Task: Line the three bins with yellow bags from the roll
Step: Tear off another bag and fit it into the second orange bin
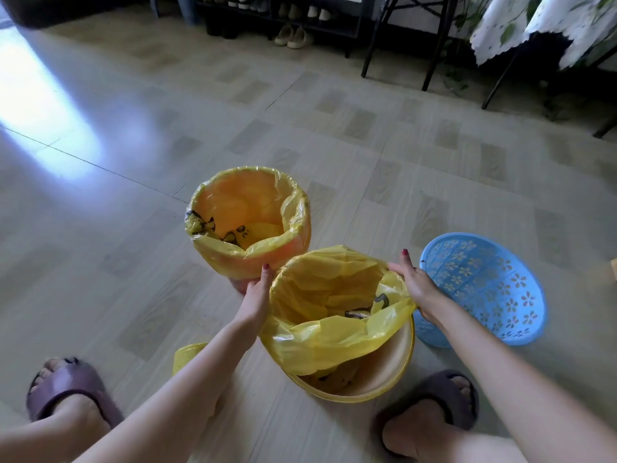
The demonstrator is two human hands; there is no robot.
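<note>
Both hands (255, 292) grip yellow bag (320, 339) — black print unreadable.

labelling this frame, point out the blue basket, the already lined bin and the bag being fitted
blue basket (494, 282): head view, perforated inner wall
lined bin (267, 262): head view, outer front wall
bag being fitted (320, 342): head view, near overhanging fold

I see a yellow bag (329, 332) with dark print lining the cream bin (384, 369) at lower centre, an orange bin (253, 262) above it, and at right a blue basket (484, 289) with flower-shaped cutouts. Both slippers (66, 385) are dull purple.
</note>
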